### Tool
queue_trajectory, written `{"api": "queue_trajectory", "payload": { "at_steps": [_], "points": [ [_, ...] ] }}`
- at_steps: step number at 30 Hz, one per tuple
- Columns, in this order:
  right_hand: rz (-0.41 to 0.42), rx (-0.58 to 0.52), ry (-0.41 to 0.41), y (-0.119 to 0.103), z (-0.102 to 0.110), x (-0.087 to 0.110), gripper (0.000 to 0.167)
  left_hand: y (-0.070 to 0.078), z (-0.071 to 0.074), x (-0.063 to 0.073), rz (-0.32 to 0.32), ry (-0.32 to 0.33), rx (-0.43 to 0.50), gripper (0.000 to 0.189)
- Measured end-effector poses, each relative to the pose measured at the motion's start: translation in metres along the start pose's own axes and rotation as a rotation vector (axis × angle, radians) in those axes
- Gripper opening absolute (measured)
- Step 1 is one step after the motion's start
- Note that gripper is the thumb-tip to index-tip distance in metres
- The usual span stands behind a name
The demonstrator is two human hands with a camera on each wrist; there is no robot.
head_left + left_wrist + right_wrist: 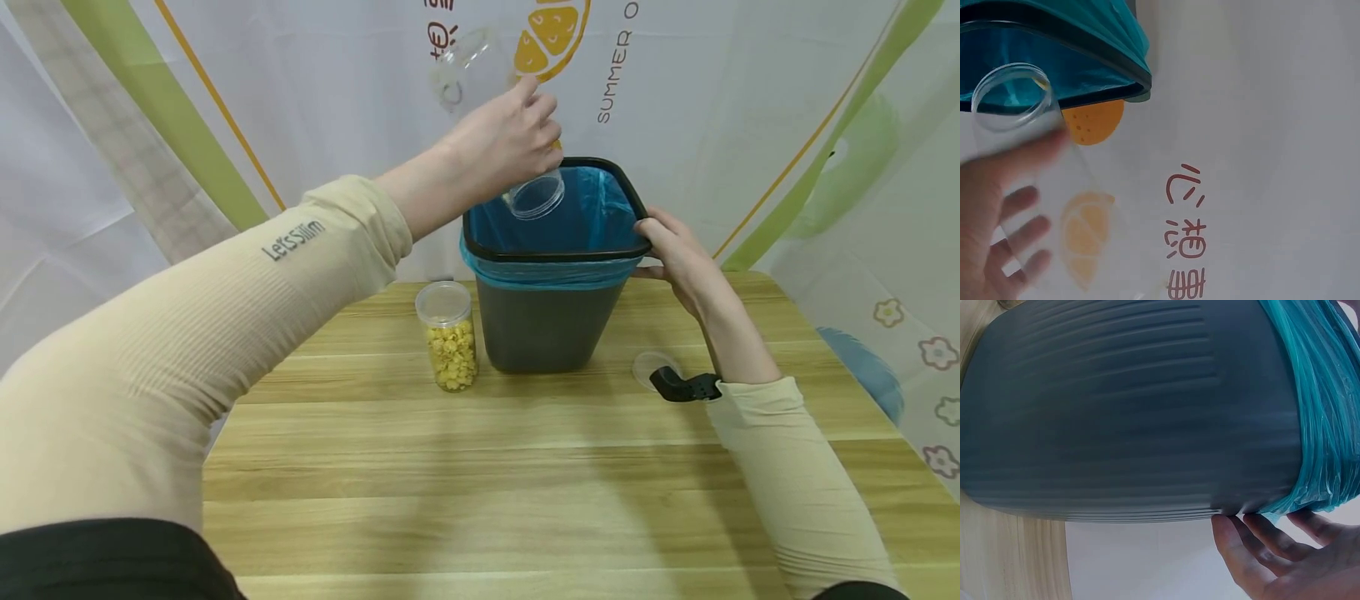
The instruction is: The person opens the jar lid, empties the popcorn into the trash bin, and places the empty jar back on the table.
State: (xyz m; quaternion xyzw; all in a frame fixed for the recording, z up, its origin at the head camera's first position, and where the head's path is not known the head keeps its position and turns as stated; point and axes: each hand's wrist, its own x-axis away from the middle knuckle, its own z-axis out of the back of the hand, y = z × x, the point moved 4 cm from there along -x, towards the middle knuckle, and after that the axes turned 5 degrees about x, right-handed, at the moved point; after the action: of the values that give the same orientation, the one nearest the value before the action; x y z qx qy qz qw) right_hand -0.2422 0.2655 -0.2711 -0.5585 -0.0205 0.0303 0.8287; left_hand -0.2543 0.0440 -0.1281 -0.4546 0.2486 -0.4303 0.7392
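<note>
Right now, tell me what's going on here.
A person's left grip holds a clear jar upside down and tilted, its mouth over the opening of a grey bin with a blue liner. The right grip holds the bin near its rim. On the table, left of the bin, stands a jar of yellow popcorn-like pieces; a clear disc lies to the right.

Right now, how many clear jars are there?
2: a tilted jar in the left hand at the bin, an upright jar beside it on the table. More may hide inside the bin.
</note>
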Motion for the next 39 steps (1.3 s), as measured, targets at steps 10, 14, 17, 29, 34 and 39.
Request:
{"api": "queue_trajectory", "payload": {
  "at_steps": [10,14,17,29,34,39],
  "points": [
    [-0.007,-0.004,-0.001,0.0,0.0,0.0,0.061,-0.003,-0.001,0.003,0.019,0.011,0.03,0.041],
    [-0.012,-0.007,-0.004,0.0,-0.001,-0.001,0.063,-0.005,-0.002,0.005,0.043,0.029,0.041,0.038],
    [-0.013,-0.01,-0.01,0.0,-0.001,-0.002,0.063,-0.005,-0.003,0.006,0.049,0.027,0.037,0.038],
    [-0.027,-0.013,-0.014,0.0,-0.001,-0.004,0.063,-0.011,-0.011,0.016,0.106,0.014,0.11,0.049],
    [-0.024,-0.014,-0.012,0.001,0.0,-0.006,0.061,-0.017,-0.02,0.029,0.193,0.021,0.214,0.057],
    [-0.009,-0.01,-0.01,0.002,0.003,-0.008,0.056,-0.021,-0.031,0.042,0.29,0.05,0.335,0.059]
  ]
}}
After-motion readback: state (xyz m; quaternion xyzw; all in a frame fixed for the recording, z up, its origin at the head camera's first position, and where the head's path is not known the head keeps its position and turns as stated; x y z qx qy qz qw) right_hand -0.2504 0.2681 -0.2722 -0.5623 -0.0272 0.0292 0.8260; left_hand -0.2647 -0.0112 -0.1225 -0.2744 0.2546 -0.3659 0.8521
